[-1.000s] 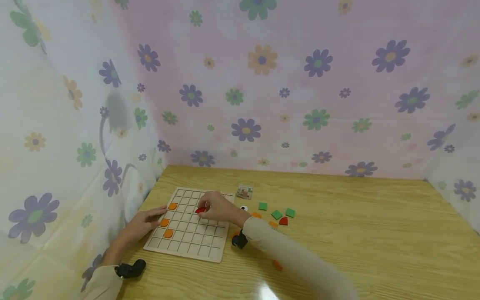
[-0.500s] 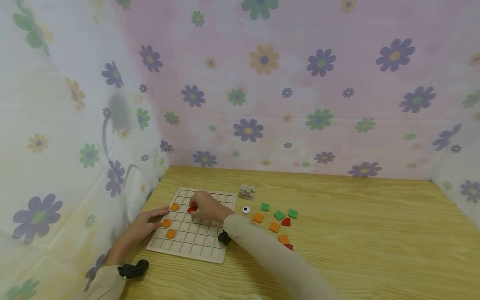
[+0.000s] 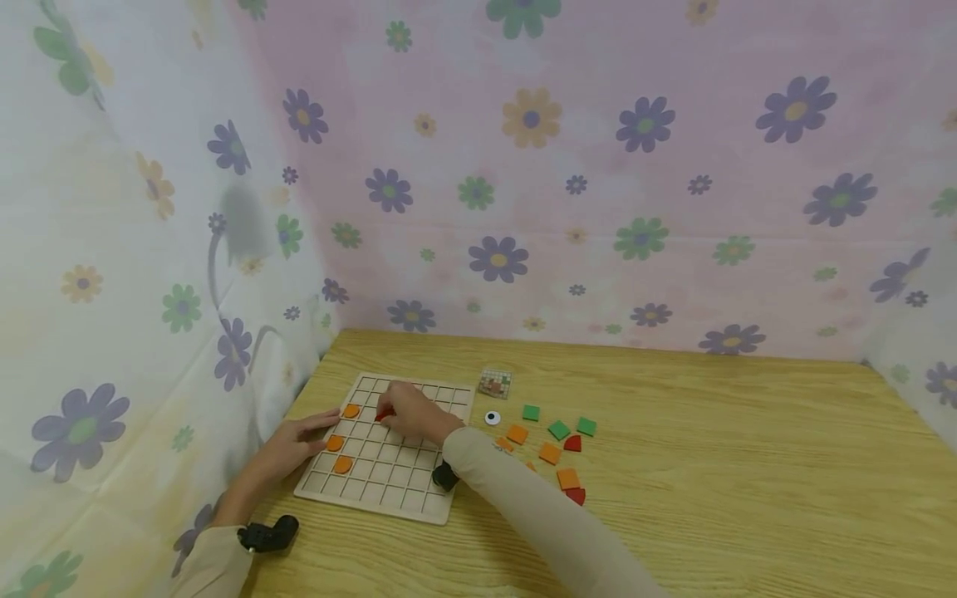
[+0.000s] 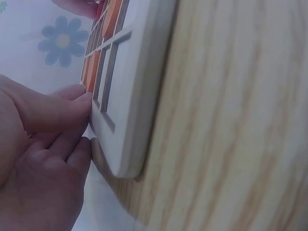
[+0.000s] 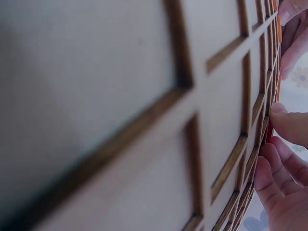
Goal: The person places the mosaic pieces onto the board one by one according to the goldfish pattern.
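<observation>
A wooden grid board (image 3: 426,502) lies on the table, with three orange pieces such as the rounded one (image 3: 342,464) in cells along its left side. My right hand (image 3: 413,413) pinches a red piece (image 3: 380,417) over the upper-left cells; its fingers cover most of it. In the right wrist view, thumb and fingertips hold the red piece (image 5: 269,133) at the grid surface. At the board's left edge rests my left hand (image 3: 280,453), fingers extended. The left wrist view has that hand (image 4: 45,144) touching the rim beside an orange piece (image 4: 93,70).
Right of the board lie loose green squares (image 3: 531,413), orange squares (image 3: 550,453), red quarter-round pieces (image 3: 572,443) and a white eye disc (image 3: 492,418). A small pattern card (image 3: 496,383) lies behind them. Flowered cloth (image 3: 523,191) surrounds the wooden table (image 3: 710,465).
My right hand has moved left across the board with the red piece, then stayed nearly still over the last half second. The left hand keeps its place at the board's edge.
</observation>
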The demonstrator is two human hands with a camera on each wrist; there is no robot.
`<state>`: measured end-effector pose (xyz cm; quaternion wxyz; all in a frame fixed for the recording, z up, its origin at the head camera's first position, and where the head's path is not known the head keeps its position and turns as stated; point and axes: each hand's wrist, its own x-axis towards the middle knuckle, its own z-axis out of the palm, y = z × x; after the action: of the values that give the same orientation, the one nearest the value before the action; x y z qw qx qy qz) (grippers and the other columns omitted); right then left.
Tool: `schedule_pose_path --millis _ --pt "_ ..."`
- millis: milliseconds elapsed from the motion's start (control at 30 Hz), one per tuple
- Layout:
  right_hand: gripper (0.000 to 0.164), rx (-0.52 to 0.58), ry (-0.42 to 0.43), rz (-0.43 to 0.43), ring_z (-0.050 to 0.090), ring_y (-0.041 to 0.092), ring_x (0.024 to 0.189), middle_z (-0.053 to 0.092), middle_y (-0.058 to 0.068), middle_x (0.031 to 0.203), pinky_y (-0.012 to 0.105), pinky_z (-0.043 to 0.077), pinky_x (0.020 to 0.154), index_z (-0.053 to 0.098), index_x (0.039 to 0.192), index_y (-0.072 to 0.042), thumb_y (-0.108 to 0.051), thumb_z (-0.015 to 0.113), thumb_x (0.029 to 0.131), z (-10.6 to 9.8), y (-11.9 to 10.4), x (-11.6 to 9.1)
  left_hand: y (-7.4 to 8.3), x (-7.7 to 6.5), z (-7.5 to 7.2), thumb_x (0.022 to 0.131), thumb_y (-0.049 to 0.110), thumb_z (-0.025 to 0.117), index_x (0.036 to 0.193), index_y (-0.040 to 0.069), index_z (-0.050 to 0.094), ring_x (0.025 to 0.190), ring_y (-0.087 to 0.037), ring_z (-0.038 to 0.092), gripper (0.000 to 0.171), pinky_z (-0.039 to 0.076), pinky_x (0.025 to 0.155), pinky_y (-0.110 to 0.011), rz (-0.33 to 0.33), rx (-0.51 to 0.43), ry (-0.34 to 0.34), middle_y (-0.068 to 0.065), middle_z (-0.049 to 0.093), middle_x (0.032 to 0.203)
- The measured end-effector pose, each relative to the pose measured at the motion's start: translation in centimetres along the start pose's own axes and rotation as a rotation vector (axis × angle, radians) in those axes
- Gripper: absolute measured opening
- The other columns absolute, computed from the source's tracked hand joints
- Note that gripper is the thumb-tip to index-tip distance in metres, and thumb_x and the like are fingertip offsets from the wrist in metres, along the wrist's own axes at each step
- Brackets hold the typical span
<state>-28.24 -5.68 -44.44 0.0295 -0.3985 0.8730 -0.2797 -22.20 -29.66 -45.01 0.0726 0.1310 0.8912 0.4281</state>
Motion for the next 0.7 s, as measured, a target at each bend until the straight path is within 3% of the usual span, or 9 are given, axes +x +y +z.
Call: schedule_pose_path --millis 300,533,700 --pt "0.009 -0.038 0.02 -0.005 0.05 0.008 0.077 0.057 -0.002 0.087 0.017 0.043 0.069 0.073 0.091 -0.009 -0.009 0.064 0.09 0.11 -0.24 -0.24 0.1 0.17 -0.14 0.088 -0.003 0.058 0.132 -0.002 0.054 0.136 -0.04 0.026 0.044 0.022 0.106 -0.053 -0.003 0.018 0.015 -0.016 0.043 0.143" --pt "0.012 -0.045 0.023 -0.005 0.051 0.008 0.078 0.057 -0.002 0.089 0.021 0.043 0.079 0.074 0.092 -0.01 -0.006 0.062 0.091 0.18 -0.36 -0.46 0.13 0.11 -0.08 0.087 -0.004 0.058 0.131 -0.003 0.054 0.136 -0.04 0.026 0.044 0.021 0.106 -0.054 -0.003 0.007 0.014 -0.017 0.042 0.143" --pt "0.014 -0.044 0.035 -0.024 0.053 0.008 0.08 0.059 0.0 0.091 0.017 0.044 0.073 0.074 0.093 -0.009 -0.004 0.061 0.091 0.17 -0.42 -0.59 -0.08 0.21 0.05 0.087 -0.004 0.058 0.131 -0.003 0.054 0.136 -0.04 0.026 0.044 0.022 0.106 -0.054 -0.008 -0.003 0.016 -0.017 0.042 0.143"
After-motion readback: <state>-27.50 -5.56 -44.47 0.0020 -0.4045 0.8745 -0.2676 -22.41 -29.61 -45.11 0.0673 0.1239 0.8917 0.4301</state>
